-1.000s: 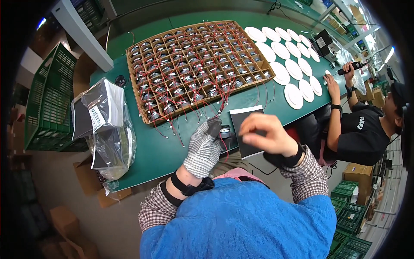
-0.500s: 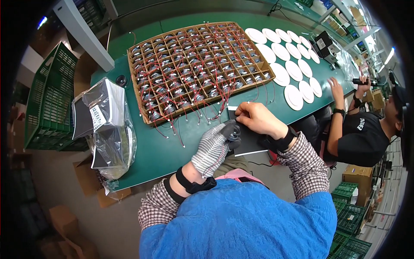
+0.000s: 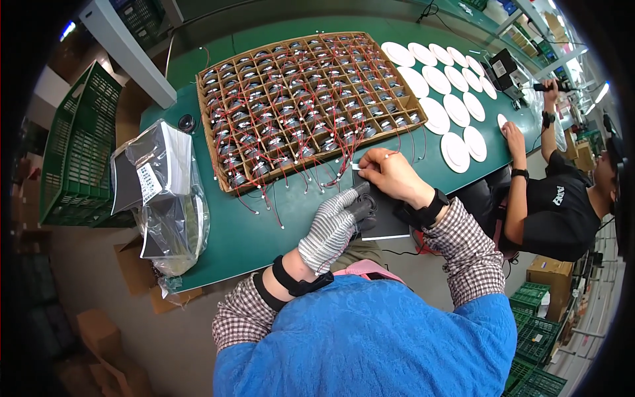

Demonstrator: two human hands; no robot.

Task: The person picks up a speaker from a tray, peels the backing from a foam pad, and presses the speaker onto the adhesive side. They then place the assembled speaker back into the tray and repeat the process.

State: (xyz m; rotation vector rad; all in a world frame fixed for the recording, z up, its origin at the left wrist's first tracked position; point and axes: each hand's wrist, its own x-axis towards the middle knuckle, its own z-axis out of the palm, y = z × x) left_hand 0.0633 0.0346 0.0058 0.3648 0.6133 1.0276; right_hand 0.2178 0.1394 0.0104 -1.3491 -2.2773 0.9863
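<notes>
My left hand (image 3: 334,225), in a grey striped glove with dark fingertips, grips a small round black speaker (image 3: 368,210). Close beyond it, my bare right hand (image 3: 397,177) has thumb and forefinger pinched at a small white strip (image 3: 356,167). Below both hands lies a black sheet (image 3: 387,223) with a white edge, partly covered by them. Just past my hands stands a divided cardboard box (image 3: 317,157) filled with several rows of small round speakers (image 3: 274,142), whose thin red wires end in white plugs, some hanging over the near side.
White oval discs (image 3: 455,152) lie in rows right of the box. A plastic-wrapped stack of black sheets (image 3: 165,192) stands at the table's left end, near a black round part (image 3: 187,123). A co-worker (image 3: 555,205) at the right holds a power screwdriver (image 3: 552,87). Green crates (image 3: 83,152) stand left.
My right hand has drawn slightly up from the left, and a white strip shows at its fingertips. The left hand has turned the speaker a little. The co-worker's tool has risen.
</notes>
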